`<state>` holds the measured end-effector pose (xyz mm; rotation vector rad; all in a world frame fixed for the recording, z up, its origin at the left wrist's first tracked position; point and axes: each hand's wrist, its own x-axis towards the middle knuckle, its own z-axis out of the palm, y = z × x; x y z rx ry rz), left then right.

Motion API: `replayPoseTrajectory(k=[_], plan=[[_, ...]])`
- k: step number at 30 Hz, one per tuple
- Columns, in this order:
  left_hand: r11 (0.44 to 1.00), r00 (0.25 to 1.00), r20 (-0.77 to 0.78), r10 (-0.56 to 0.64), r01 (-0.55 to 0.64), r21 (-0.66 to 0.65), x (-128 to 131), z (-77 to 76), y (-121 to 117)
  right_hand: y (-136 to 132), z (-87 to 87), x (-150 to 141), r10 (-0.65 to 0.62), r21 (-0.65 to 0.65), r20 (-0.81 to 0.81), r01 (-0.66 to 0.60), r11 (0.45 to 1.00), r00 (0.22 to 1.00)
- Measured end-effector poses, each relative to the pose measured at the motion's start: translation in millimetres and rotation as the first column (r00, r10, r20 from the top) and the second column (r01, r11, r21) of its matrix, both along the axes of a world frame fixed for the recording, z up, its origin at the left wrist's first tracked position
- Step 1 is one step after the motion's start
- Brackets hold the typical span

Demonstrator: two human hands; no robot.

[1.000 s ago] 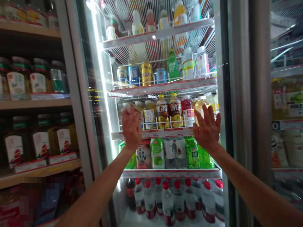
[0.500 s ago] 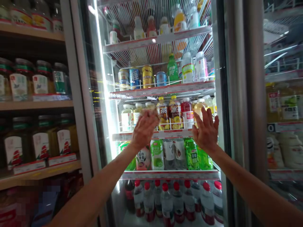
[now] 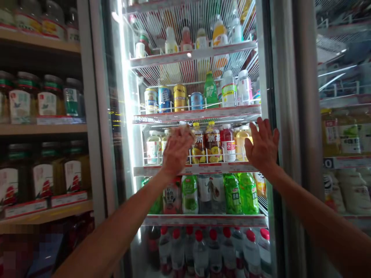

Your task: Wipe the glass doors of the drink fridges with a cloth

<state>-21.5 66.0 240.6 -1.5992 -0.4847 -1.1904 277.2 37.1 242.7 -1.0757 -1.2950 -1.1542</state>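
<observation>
My left hand (image 3: 176, 152) is raised before the glass door (image 3: 113, 127) of a lit drinks fridge, its fingers pressed over a crumpled, pale brownish cloth (image 3: 189, 132). Motion blur and the fingers hide most of that cloth. Farther right, my right hand (image 3: 262, 144) lies with spread fingers against the glass near the door's right edge, holding nothing. Behind the glass, between the hands, stand brown iced tea bottles (image 3: 213, 143) with yellow caps and a red drink bottle (image 3: 228, 144).
Fridge shelves hold cans (image 3: 180, 97), green bottles (image 3: 232, 193) and red-capped bottles (image 3: 200, 247). To the left, wooden shelves (image 3: 43, 129) carry jars (image 3: 48, 94). A metal door frame (image 3: 290, 116) borders the right, with another glass-fronted fridge beyond.
My left hand has swept rightward with the cloth across the glass, then slightly up. My right hand has shifted right and up over the last half second. The view has moved slightly.
</observation>
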Motion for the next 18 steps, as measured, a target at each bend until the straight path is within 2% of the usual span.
replayPoseTrajectory(k=[2, 3, 4, 6, 8, 9, 10, 11, 12, 13, 14, 15, 16, 17, 18], plan=[[1.000, 0.956, -0.295, 0.012, -0.017, -0.013, 18, -4.4, -6, 1, -2.1, 0, 0.008, 0.013, 0.004, -0.008, 1.000, 1.000], [1.000, 0.938, -0.347, 0.016, -0.018, -0.003, 21, -1.8, -7, 1, -3.4, 1, 0.010, 0.018, 0.009, -0.010, 1.000, 1.000], [1.000, 0.947, -0.320, 0.016, -0.014, 0.008, 21, 3.5, -7, 1, -4.4, 1, 0.011, 0.021, 0.016, -0.011, 1.000, 1.000], [0.999, 0.998, -0.067, -0.006, 0.008, 0.036, 17, 17.9, -4, 2, -5.5, 4, 0.013, 0.023, 0.032, -0.014, 1.000, 0.999], [0.998, 0.974, 0.222, -0.042, 0.031, 0.055, 19, 28.0, -1, 2, -5.9, 6, 0.016, 0.020, 0.047, -0.017, 1.000, 0.999], [0.998, 0.955, 0.292, -0.055, 0.039, 0.058, 25, 28.9, -1, 1, -5.9, 8, 0.019, 0.017, 0.056, -0.020, 1.000, 0.998], [0.997, 0.958, 0.280, -0.058, 0.044, 0.056, 34, 26.7, -2, 0, -6.0, 9, 0.022, 0.012, 0.065, -0.023, 1.000, 0.998], [0.998, 0.983, 0.177, -0.052, 0.044, 0.048, 46, 22.4, -4, -2, -5.9, 11, 0.025, 0.008, 0.076, -0.025, 1.000, 0.997], [0.999, 0.999, -0.004, -0.038, 0.038, 0.039, 59, 17.2, -6, -5, -5.5, 13, 0.027, 0.004, 0.089, -0.027, 1.000, 0.996], [0.999, 0.974, -0.224, -0.021, 0.029, 0.032, 71, 12.9, -8, -8, -4.8, 15, 0.026, 0.004, 0.103, -0.027, 1.000, 0.994], [1.000, 0.910, -0.416, -0.005, 0.018, 0.026, 83, 10.9, -11, -13, -3.6, 19, 0.022, 0.009, 0.116, -0.023, 1.000, 0.993], [1.000, 0.846, -0.534, 0.006, 0.004, 0.017, 92, 12.5, -12, -18, -1.9, 23, 0.013, 0.022, 0.126, -0.016, 1.000, 0.992], [1.000, 0.825, -0.565, 0.008, -0.009, 0.002, 100, 17.9, -13, -23, 0.3, 27, 0.003, 0.041, 0.134, -0.008, 0.999, 0.991], [1.000, 0.860, -0.511, 0.003, -0.016, -0.021, 105, 26.3, -13, -28, 2.7, 33, -0.008, 0.061, 0.139, 0.000, 0.998, 0.990], [0.999, 0.924, -0.383, -0.008, -0.012, -0.050, 110, 36.6, -12, -33, 5.2, 38, -0.018, 0.080, 0.139, 0.007, 0.997, 0.990]])
